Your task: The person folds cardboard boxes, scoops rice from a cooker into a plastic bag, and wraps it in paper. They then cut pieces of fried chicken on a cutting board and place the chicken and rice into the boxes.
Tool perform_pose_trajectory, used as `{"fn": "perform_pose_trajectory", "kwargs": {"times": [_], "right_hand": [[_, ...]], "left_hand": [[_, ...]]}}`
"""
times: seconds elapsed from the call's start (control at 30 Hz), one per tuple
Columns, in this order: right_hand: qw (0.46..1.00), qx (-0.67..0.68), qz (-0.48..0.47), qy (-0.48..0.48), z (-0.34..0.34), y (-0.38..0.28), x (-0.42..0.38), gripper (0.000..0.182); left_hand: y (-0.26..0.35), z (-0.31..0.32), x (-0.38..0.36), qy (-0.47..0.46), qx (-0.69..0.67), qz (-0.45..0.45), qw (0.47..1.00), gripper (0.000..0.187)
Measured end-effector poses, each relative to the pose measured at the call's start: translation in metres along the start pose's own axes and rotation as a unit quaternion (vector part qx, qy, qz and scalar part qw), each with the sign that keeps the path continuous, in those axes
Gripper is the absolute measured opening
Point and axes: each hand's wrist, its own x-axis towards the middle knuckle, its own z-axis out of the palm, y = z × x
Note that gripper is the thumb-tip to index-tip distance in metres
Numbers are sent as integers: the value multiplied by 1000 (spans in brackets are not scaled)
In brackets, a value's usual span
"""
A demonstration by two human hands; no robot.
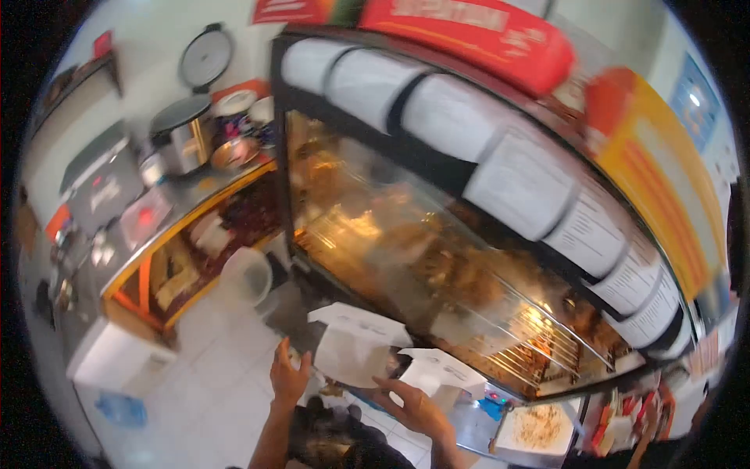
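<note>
Just in front of me is an open white cardboard box (pixel 355 352) with its flaps up. My left hand (pixel 289 371) is beside its left edge, thumb and fingers apart, holding nothing that I can see. At the box's lower right edge is my right hand (pixel 410 402), its fingertips against the cardboard; whether they grip it is too blurred to tell. A second open white box (pixel 444 371) stands just to the right, behind my right hand. Both boxes are in front of a lit glass cabinet (pixel 406 242) with metal racks and browned food inside.
At the lower right, a white tray (pixel 537 428) holds shredded food. A counter (pixel 148 246) on the left bears a large pot (pixel 182 133) and containers. Paper sheets (pixel 523 184) line the cabinet's top. A white bin (pixel 246 277) and a blue bottle (pixel 123 409) are lower left.
</note>
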Motion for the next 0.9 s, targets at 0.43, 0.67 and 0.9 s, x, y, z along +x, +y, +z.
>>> {"fn": "perform_pose_trajectory", "kwargs": {"times": [0.43, 0.67, 0.9], "right_hand": [[971, -132, -10, -197, 138, -104, 162, 46], [966, -102, -4, -236, 259, -183, 261, 52], [963, -79, -8, -257, 321, -245, 362, 48]], "left_hand": [[-159, -250, 65, 174, -35, -182, 967, 63], [-362, -376, 176, 257, -35, -180, 949, 55], [-701, -456, 396, 414, -151, -420, 793, 91]]}}
